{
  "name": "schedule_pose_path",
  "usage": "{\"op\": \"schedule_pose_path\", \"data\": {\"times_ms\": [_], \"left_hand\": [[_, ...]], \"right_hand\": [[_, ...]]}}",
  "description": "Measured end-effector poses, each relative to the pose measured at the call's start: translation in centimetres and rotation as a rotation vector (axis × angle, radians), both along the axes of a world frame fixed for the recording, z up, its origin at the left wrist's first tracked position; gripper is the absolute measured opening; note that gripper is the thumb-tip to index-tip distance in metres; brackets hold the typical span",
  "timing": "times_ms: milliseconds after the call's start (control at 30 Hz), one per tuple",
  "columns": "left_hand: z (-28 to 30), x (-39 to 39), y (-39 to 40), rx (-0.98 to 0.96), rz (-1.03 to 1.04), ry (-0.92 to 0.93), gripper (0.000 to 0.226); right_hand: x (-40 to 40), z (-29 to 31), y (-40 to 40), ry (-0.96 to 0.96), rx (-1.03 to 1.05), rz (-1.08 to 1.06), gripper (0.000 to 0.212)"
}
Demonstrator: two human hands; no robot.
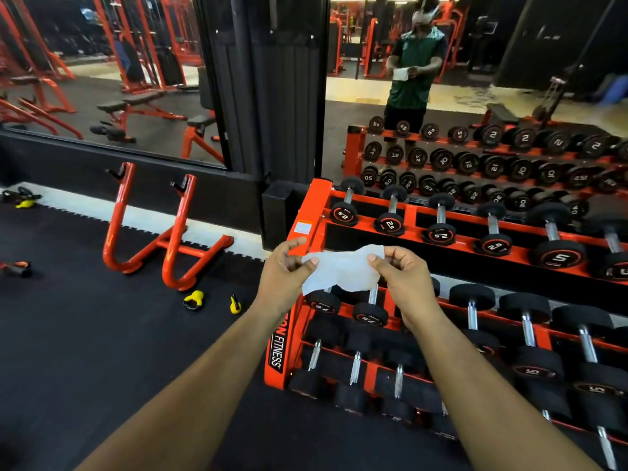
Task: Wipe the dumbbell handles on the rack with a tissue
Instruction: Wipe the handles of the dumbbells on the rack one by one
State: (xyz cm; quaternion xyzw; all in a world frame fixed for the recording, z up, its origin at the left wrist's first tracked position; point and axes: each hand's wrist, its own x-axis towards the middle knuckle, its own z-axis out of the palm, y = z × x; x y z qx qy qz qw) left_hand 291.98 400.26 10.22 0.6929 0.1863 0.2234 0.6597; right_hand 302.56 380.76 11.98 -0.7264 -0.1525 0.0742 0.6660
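A white tissue (341,270) is stretched between my two hands above the left end of the orange dumbbell rack (307,212). My left hand (285,275) pinches its left edge and my right hand (401,278) pinches its right edge. The rack has three tiers of black dumbbells with chrome handles, such as the handle (393,203) on the top tier and the handle (472,314) on the middle tier. The tissue hangs in the air, apart from every handle. It hides part of the leftmost middle-tier dumbbells.
An orange U-shaped floor stand (149,239) stands to the left on black rubber flooring. Two small yellow kettlebells (194,299) lie near the rack's left end. A wall mirror (475,79) behind the rack reflects a person and the dumbbells.
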Motion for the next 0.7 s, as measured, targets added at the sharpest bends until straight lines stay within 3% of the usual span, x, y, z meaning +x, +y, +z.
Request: {"op": "schedule_pose_path", "data": {"times_ms": [133, 233, 267, 333, 433, 567, 700], "left_hand": [[1.1, 0.4, 0.3, 0.362, 0.077, 0.102, 0.038], [2.8, 0.5, -0.4, 0.643, 0.147, 0.187, 0.011], [3.3, 0.5, -0.5, 0.692, 0.161, 0.197, 0.002], [3.7, 0.7, -0.6, 0.761, 0.19, 0.205, 0.014], [4.2, 1.1, -0.8, 0.686, 0.146, 0.087, 0.016], [5.3, 0.9, -1.7, 0.256, -0.043, -0.038, 0.006], [5.9, 1.1, -2.3, 0.216, -0.019, -0.094, 0.007]], "right_hand": [[0.5, 1.0, -0.5, -0.196, -0.109, -0.072, 0.007], [0.9, 1.8, -0.8, -0.351, -0.181, -0.092, 0.009], [1.1, 2.2, -0.9, -0.34, -0.158, -0.069, 0.01], [1.2, 2.9, -1.0, -0.235, -0.085, -0.007, 0.009], [1.3, 3.8, -1.5, -0.167, -0.04, 0.038, 0.007], [1.6, 4.8, -2.1, -0.21, -0.003, 0.048, 0.014], [1.9, 5.8, -3.7, -0.214, -0.079, 0.121, 0.023]]}}
